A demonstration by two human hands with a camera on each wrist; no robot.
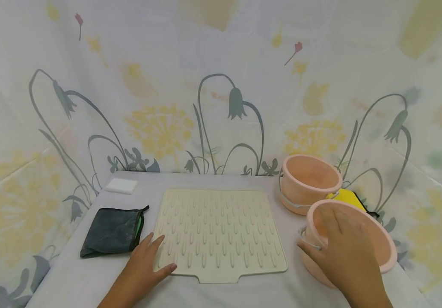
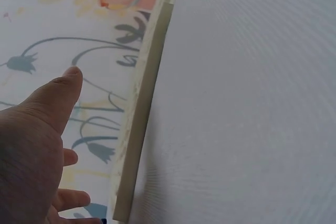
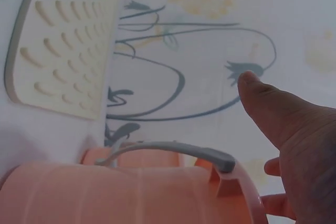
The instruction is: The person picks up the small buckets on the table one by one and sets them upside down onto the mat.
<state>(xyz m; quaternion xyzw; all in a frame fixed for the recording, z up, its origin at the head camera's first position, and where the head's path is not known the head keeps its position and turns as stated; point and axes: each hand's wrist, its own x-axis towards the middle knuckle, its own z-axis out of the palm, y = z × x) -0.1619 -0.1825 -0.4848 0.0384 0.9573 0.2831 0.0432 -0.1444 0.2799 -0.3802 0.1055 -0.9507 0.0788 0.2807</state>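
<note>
A cream ridged mat [image 1: 221, 224] with a tab on its near edge lies flat in the middle of the table. Over its near left corner my left hand [image 1: 140, 268] is spread, holding nothing; whether the fingertips touch the mat is hard to tell. The left wrist view shows the thumb [image 2: 68, 85] stretched out and apart from the mat's edge. To the right stands a peach bucket [image 1: 386, 256] with a grey handle [image 3: 173, 148]. My right hand [image 1: 345, 252] hovers over its opening and left rim, fingers extended; contact with the rim cannot be made out.
Behind the near bucket stands a second peach bucket [image 1: 295, 192], with a yellow item [image 1: 345, 196] edged in black beside it. On the left lie a dark zippered pouch [image 1: 111, 231] and a white block [image 1: 121, 185]. A flower-printed curtain [image 1: 159, 85] surrounds the table.
</note>
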